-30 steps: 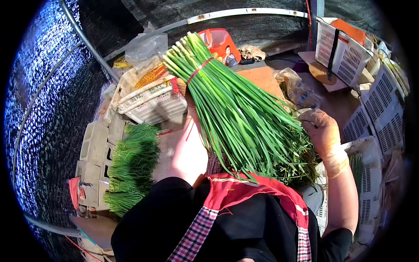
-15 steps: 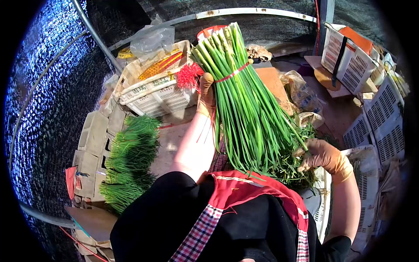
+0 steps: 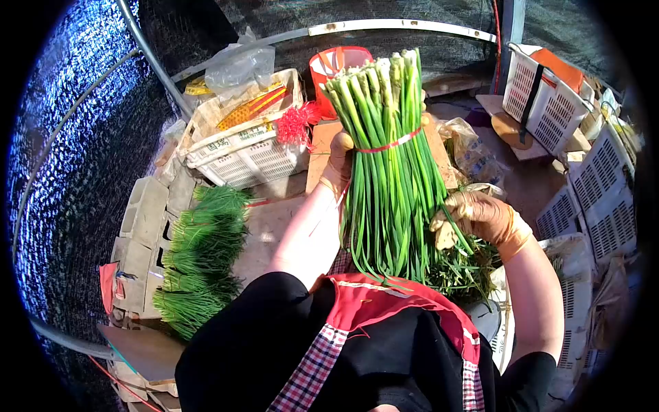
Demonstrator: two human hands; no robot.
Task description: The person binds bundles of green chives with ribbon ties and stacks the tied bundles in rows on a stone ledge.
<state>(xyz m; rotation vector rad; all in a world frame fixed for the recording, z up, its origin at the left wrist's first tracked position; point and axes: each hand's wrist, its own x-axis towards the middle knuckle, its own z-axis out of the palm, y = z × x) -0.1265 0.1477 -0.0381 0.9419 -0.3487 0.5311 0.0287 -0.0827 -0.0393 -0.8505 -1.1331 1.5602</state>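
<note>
While the left hand (image 3: 338, 161) is gripping the banded bundle (image 3: 392, 192) just beyond the apron (image 3: 374, 300) with curled fingers, the right hand (image 3: 491, 216), half-closed, is pinching stray blades (image 3: 461, 238). Binding is looking done, tidying unfinished; smaller bunches (image 3: 206, 254) are lying left of the apron.

From my end I count two hands, the left hand (image 3: 338, 163) at twelve o'clock and the right hand (image 3: 482, 221) at three, and one raised bundle (image 3: 390, 185) with one red band (image 3: 390, 143). I see one red tub (image 3: 328, 69) at twelve, one pink tuft (image 3: 296, 125) at eleven, one white crate (image 3: 250, 163) at ten and one strapped crate (image 3: 559, 113) at two. I make out two checked straps (image 3: 310, 371), at five and seven. At eight, the greens (image 3: 209, 233) overlap too much for me to count.
</note>
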